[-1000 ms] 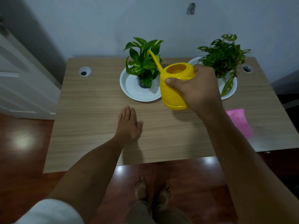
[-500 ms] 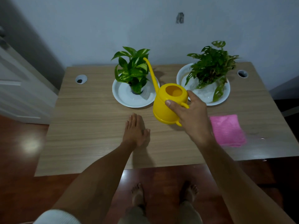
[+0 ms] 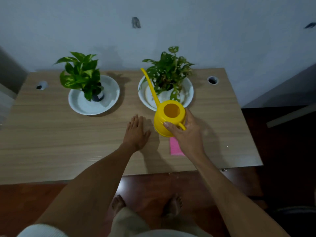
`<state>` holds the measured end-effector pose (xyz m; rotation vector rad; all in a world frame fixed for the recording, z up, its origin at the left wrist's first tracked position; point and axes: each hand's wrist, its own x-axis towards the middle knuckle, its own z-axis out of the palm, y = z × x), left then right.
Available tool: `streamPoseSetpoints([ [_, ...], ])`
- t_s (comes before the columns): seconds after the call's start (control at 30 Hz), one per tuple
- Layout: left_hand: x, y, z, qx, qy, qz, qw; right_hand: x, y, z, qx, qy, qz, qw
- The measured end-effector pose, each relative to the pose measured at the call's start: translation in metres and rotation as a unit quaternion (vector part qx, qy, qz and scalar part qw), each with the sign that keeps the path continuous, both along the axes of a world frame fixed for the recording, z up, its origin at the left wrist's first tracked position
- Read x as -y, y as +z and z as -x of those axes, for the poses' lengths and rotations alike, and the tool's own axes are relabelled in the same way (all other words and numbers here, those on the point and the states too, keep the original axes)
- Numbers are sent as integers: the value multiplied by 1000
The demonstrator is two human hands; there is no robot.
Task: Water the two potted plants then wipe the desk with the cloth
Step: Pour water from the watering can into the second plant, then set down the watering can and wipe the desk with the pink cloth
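My right hand (image 3: 185, 134) grips the handle of a yellow watering can (image 3: 168, 117), held upright above the desk (image 3: 51, 142). Its long thin spout points up and left, in front of the right plant (image 3: 168, 71) in its white dish (image 3: 189, 90). The left plant (image 3: 80, 74) stands in another white dish (image 3: 80, 106). A pink cloth (image 3: 175, 147) lies flat on the desk, mostly hidden under my right hand and wrist. My left hand (image 3: 136, 132) rests flat on the desk, palm down, beside the can.
Two round cable holes (image 3: 41, 86) (image 3: 212, 80) sit in the desk's back corners. A wall runs right behind the plants. My bare feet (image 3: 118, 204) stand on the dark red floor below the desk's front edge.
My right hand carried the can from beside the left plant to the right, level again, now in front of the right plant. The view shifted right. My left hand stayed flat on the desk.
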<state>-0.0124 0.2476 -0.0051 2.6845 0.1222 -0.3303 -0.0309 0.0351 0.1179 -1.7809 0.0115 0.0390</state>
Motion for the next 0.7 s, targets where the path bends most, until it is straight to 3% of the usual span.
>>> streamPoseSetpoints([
  [0.3, 131, 1, -20, -24, -110, 10, 994, 118, -16, 1, 3, -89, 15, 996],
  [0.7, 202, -30, -32, -43, -196, -8, 980, 197, -72, -1, -11, -186, 48, 981],
])
